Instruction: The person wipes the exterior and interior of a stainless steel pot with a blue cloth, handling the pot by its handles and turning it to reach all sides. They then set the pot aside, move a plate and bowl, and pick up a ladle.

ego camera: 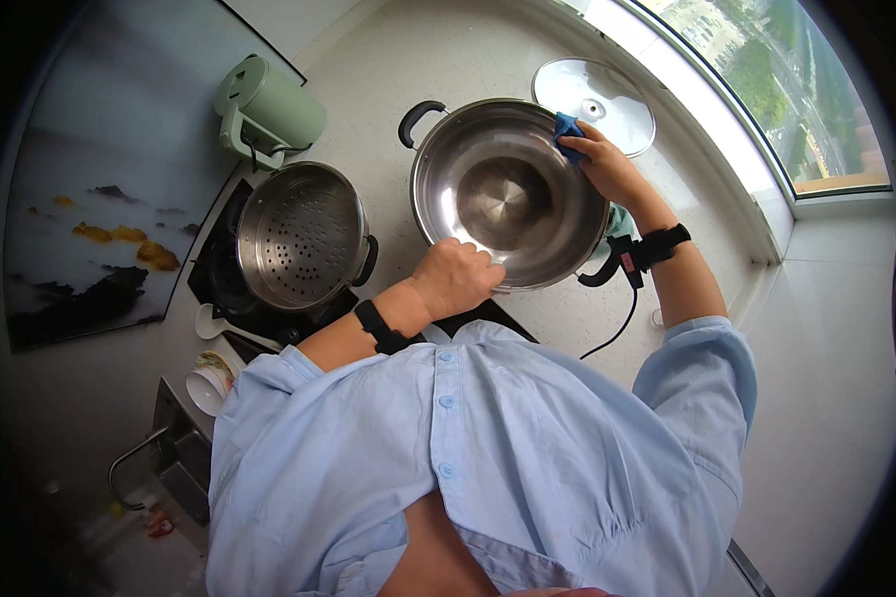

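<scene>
A wide stainless steel pot [523,194] with two black handles stands on the pale counter, its shiny inside facing up. My left hand [459,280] grips the pot's near rim with curled fingers. At the far right rim, my right hand [605,160] holds a crumpled blue cloth [567,138] against the inner wall. Behind that hand lies a glass lid [593,108] with a metal rim. A stainless steel steamer pot [302,235] with a perforated bottom stands to the left, over the black stove.
A green electric kettle [280,112] stands at the back left. A ladle [213,322], a white bowl [207,389] and a sink [183,463] with a faucet are at the lower left. Greenish cloth [621,222] lies beside the pot's right side. A window [776,89] borders the counter.
</scene>
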The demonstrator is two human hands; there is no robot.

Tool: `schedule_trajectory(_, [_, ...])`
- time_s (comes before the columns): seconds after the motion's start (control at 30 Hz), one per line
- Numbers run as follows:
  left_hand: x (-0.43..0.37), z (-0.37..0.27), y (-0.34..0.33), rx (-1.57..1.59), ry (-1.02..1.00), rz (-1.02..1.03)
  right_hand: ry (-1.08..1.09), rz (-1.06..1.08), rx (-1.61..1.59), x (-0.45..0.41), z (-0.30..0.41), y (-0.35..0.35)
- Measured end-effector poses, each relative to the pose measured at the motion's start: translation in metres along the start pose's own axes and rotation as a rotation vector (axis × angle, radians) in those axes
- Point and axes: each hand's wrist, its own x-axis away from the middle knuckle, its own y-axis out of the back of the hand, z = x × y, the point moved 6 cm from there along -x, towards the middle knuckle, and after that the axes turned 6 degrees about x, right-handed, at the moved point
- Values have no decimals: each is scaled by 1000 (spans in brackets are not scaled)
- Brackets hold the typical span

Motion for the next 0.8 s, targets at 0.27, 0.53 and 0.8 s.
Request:
schedule_trajectory(0.27, [0,2,0,35,-4,-26,-529,9,-332,114,35,15])
schedule_trajectory(0.53, [0,1,4,64,18,-37,-758,-783,-1297,167,52,-42])
schedule_trajectory(0.8, [13,2,1,62,14,-52,-715,-651,-497,196,79,-31])
